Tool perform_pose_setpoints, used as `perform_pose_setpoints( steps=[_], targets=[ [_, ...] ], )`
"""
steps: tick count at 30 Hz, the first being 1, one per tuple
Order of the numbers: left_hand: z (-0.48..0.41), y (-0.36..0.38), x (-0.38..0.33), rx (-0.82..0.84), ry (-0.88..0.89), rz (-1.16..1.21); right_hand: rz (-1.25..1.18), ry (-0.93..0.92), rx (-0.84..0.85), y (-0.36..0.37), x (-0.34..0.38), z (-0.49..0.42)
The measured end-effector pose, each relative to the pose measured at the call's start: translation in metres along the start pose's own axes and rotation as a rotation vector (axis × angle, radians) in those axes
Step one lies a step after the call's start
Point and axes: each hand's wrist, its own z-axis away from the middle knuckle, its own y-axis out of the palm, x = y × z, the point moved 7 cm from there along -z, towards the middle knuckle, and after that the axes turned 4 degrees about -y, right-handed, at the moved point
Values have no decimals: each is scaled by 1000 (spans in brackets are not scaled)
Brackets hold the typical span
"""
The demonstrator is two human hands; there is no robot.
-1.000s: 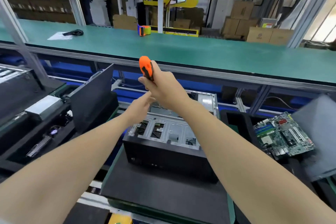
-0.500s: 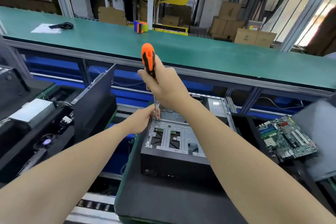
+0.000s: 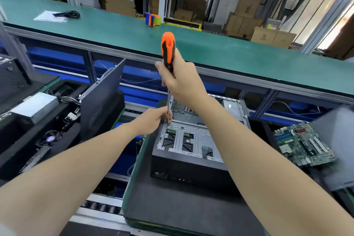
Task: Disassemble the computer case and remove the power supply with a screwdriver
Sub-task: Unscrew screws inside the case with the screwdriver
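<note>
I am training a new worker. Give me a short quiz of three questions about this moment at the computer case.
1. True or false: the right hand grips the screwdriver by its orange handle.
2. The left hand pinches: A) a cable; B) the screwdriver shaft near its tip; C) nothing.
3. Fill in: the loose motherboard lies to the ___ of the computer case.
Key: 1 true; 2 B; 3 right.
</note>
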Motion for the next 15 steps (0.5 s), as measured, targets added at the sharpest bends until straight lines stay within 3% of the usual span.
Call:
perform_pose_setpoints(
  steps=[15],
  targets=[
    [2, 0, -6, -12, -35, -24, -4, -14, -11, -3, -6, 1]
  ],
)
